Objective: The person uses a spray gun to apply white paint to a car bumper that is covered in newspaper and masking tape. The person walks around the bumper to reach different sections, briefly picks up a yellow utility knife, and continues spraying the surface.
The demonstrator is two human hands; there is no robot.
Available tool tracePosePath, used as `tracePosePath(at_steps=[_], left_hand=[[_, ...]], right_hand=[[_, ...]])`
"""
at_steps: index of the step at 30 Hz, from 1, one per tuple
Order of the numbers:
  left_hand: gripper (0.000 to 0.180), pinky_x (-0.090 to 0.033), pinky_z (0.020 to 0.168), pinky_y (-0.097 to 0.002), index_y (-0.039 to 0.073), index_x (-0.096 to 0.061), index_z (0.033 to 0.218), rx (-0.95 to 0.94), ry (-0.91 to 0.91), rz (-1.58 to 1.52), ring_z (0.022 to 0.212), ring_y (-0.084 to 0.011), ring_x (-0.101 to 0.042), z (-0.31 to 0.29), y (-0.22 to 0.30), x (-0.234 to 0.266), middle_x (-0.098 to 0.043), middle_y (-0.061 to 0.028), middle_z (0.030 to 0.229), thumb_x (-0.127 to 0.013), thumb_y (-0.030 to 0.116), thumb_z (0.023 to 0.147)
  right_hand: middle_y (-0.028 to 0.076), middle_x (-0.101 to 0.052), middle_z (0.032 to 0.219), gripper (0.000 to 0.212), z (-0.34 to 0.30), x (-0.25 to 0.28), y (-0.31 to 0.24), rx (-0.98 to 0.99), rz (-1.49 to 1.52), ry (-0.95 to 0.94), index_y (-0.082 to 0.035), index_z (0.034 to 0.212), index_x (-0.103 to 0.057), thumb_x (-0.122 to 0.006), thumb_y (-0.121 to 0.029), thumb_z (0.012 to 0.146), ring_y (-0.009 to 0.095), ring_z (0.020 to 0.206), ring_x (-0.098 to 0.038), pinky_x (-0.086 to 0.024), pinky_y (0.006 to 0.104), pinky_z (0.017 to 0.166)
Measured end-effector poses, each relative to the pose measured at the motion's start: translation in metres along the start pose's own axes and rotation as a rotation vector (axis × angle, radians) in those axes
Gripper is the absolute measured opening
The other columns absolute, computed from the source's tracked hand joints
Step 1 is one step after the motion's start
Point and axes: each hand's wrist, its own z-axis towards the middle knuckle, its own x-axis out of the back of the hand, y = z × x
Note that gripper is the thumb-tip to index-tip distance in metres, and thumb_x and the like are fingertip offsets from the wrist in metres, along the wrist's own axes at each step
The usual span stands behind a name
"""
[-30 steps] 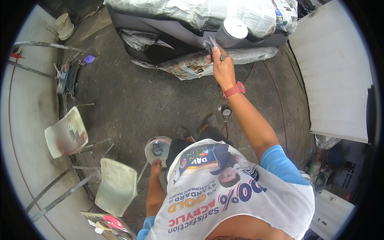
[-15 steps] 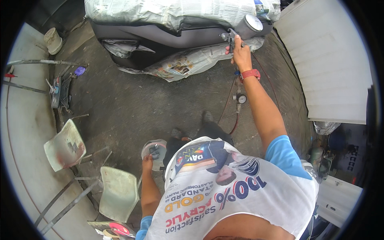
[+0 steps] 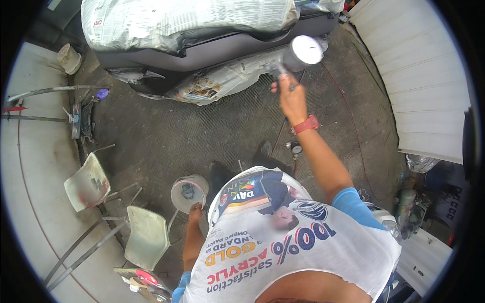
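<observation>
My right hand [image 3: 293,98] is wrapped round the handle of a spray gun [image 3: 304,52] with a large grey cup and a white lid. The gun is in front of the right part of a dark grey car bumper [image 3: 146,59]; motion smears its nozzle end. Newspaper masking sheets [image 3: 166,22] cover the car above the bumper, and more newspaper [image 3: 217,86] hangs below it. Low at my left side, my left hand [image 3: 195,211] grips the rim of a whitish bucket [image 3: 178,198]. A grey crumpled thing, perhaps a cloth [image 3: 188,191], lies inside the bucket.
Two worn chairs [image 3: 146,237] stand at the left, near metal bars and a floor jack [image 3: 78,120]. A thin red hose [image 3: 348,106] crosses the floor at right. A pressure gauge [image 3: 294,147] hangs below my right wrist. White panels [image 3: 404,76] line the right side.
My right hand has brought the spray gun back from the bumper, toward me and slightly left. My left hand's bucket has swung outward, its opening now more visible. The whole view has shifted slightly.
</observation>
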Motion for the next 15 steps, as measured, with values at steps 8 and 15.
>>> tracePosePath(at_steps=[8, 15], left_hand=[[0.048, -0.045, 0.11, -0.04, -0.002, -0.059, 0.139, -0.356, -0.004, 0.314, 0.129, -0.0317, -0.061, -0.058, 0.123, -0.133, -0.066, -0.0228, 0.136, -0.061, 0.031, 0.104], [0.048, -0.05, 0.102, -0.0374, -0.002, -0.06, 0.138, -0.379, 0.033, 0.352, 0.118, -0.0255, -0.065, -0.084, 0.11, -0.158, -0.067, -0.0199, 0.131, -0.065, 0.031, 0.103]], right_hand=[[0.008, -0.073, 0.083, 0.042, 0.013, 0.012, 0.041, -0.015, 0.219, -0.422, -0.008, 0.145, -0.062, -0.054, -0.028, 0.109, 0.012, 0.075, -0.07, -0.057, 0.0296, 0.073], [0.006, -0.075, 0.082, 0.048, 0.086, 0.117, 0.115, -0.083, 0.068, -0.066, -0.005, 0.14, -0.065, -0.046, -0.038, 0.111, 0.01, 0.06, -0.063, -0.05, 0.028, 0.054]])
